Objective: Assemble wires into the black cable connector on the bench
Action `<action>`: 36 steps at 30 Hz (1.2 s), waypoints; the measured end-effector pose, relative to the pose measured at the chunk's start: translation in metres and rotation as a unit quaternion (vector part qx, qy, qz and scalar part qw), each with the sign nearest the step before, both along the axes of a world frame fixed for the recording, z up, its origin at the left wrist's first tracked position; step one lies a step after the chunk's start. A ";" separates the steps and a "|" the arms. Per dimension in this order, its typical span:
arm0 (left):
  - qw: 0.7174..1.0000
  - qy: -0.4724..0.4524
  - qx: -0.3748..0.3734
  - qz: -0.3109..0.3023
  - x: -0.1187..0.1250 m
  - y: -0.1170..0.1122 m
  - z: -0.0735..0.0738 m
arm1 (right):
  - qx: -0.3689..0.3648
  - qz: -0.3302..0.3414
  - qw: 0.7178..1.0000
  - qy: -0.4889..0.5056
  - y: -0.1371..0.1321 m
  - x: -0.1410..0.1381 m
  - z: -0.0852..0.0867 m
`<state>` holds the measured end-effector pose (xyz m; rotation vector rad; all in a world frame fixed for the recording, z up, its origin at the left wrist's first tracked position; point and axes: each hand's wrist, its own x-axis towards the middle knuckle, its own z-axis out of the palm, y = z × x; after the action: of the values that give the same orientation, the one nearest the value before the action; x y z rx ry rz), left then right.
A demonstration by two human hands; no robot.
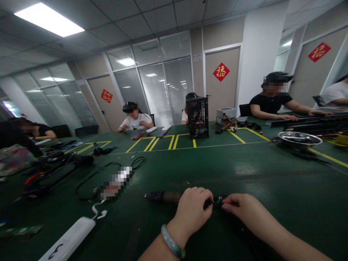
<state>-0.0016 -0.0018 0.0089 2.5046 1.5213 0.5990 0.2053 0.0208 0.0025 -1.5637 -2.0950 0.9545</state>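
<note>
The left hand (190,212), wearing a pale green jade bangle (172,241), and the right hand (246,210) are meeting just above a dark green tabletop (274,185). Both hands are curled rather than spread, and their fingertips (209,203) are pinching a small black piece (217,200) from either side. This piece is sitting at the end of a dark cylindrical black-and-brown object (163,197), though the fingers are hiding how the 2 join. The cylinder is extending leftward, low over the tabletop, apparently so that the 2 hands can work on its end at close range.

A long white plastic device (67,239) is lying near the left forearm, its thin white cord (98,212) curling away. A loop of thin black cable (137,163) is resting farther ahead, probably left within easy reach. Beyond it, a black open-frame computer case (197,117) is standing upright between yellow tape lines (174,142), and a shallow steel bowl (299,139) is sitting to the right, seemingly placed to keep small parts together.
</note>
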 end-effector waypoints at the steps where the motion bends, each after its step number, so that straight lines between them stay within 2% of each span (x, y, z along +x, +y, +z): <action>1: 1.000 0.003 -0.002 0.002 0.000 0.000 0.001 | 0.009 -0.011 1.000 -0.002 0.000 0.000 0.002; 11: 1.000 -0.011 0.001 0.007 0.001 0.000 -0.002 | 0.021 -0.036 0.999 0.000 -0.001 0.000 0.002; 18: 1.000 -0.008 0.001 0.007 0.001 0.001 -0.003 | 0.074 -0.040 0.996 -0.032 -0.002 -0.005 -0.001; 28: 1.000 -0.025 0.001 -0.002 0.000 0.002 -0.004 | 0.069 -0.014 0.997 0.024 -0.001 -0.007 -0.006; 36: 0.999 -0.033 0.030 -0.022 0.001 0.001 -0.006 | 0.071 -0.001 0.997 0.027 0.000 -0.005 -0.009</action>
<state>-0.0008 -0.0008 0.0028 2.5276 1.4424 0.7234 0.1998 0.0209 -0.0068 -1.4525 -2.0762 0.8173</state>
